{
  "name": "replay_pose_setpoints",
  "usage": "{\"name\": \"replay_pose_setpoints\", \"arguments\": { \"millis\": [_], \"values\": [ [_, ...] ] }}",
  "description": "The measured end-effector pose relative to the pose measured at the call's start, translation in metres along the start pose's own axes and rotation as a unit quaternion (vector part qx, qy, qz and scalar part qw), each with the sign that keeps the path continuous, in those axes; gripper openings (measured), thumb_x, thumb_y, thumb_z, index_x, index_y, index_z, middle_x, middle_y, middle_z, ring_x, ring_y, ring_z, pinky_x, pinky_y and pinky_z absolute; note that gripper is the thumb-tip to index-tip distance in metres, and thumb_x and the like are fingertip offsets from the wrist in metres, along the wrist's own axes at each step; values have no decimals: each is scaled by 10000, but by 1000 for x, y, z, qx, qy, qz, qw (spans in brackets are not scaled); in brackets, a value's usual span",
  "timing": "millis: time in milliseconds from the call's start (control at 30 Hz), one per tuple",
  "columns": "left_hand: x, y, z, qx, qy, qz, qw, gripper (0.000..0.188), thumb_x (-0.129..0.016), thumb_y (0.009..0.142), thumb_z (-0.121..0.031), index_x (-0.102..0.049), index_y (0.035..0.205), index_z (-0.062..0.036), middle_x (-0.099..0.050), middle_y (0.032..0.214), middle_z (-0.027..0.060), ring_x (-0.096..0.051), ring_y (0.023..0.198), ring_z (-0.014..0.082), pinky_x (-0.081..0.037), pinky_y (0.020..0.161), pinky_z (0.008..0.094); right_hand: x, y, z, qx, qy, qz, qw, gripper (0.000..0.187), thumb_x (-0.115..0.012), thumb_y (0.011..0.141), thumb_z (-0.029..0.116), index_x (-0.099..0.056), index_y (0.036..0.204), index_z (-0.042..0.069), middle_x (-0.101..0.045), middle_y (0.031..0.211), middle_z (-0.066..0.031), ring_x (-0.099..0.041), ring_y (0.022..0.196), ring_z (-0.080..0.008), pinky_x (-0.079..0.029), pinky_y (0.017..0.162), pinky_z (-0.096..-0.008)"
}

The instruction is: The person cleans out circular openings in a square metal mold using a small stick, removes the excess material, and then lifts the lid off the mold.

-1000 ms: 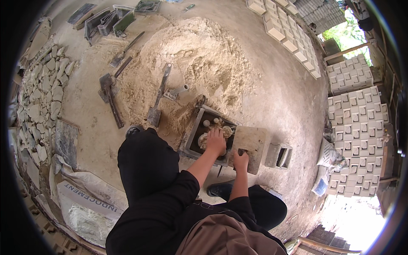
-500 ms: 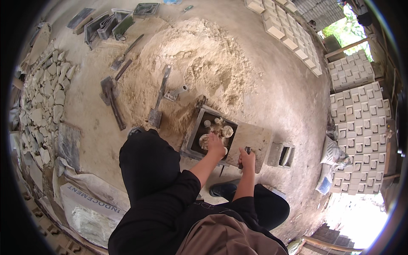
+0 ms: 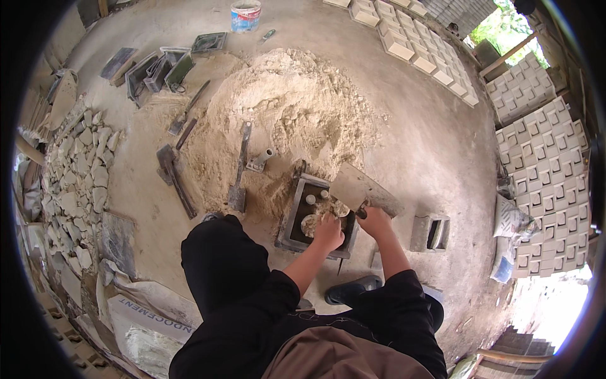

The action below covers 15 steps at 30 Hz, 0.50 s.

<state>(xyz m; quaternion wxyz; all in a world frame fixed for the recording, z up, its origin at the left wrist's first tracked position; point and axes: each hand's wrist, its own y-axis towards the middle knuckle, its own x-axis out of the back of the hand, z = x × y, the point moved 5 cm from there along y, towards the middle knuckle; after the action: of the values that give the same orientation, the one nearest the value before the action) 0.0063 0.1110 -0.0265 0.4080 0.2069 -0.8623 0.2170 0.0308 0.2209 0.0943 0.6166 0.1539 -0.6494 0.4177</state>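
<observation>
A dark rectangular mold box (image 3: 291, 218) sits on the ground before me, with pale round pieces (image 3: 309, 225) and loose sandy mix inside. My left hand (image 3: 329, 234) reaches into the box, fingers stretched down onto the mix beside a round piece and holding nothing that I can see. My right hand (image 3: 377, 222), at the box's right rim, is closed round the dark handle of a flat, dust-coated plate (image 3: 363, 189). The plate sits at an angle over the far right corner of the box.
A large pale sand heap (image 3: 290, 95) lies beyond the box. A shovel (image 3: 240, 170), a hammer (image 3: 175, 180) and a small tube on a base (image 3: 260, 160) lie to its left. A hollow block (image 3: 430, 232) stands right; stacked blocks (image 3: 549, 196) rise farther right. Broken stones (image 3: 76, 183) lie far left.
My right hand has swung the plate from flat beside the box to an angle farther away, uncovering the box's right side. My left hand has shifted slightly within the box.
</observation>
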Motion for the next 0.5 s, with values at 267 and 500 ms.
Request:
{"name": "replay_pose_setpoints", "arguments": {
  "millis": [267, 500],
  "values": [
    [-5, 4, 24, -7, 66, -43, 997, 544, -484, 801, -359, -457, 1221, -14, -363, 1324, 197, -247, 1298, 324, -202, 1044, 478, -16, 37, -89, -29, 248, -120, 961, 354, -666, 700, 296, -607, 805, -37, -607, 678, -162, -594, 614, -254, -462, 583, -354],
    [-9, 12, 30, 14, 218, -26, 976, 579, -482, 805, -458, -494, 1177, -14, -456, 1245, 174, -373, 1211, 317, -312, 967, 457, -39, 55, -146, -189, 479, -81, 853, 301, -665, 721, 247, -537, 636, -12, -524, 521, -69, -485, 406, -148, -392, 398, -292]
  ]
}}
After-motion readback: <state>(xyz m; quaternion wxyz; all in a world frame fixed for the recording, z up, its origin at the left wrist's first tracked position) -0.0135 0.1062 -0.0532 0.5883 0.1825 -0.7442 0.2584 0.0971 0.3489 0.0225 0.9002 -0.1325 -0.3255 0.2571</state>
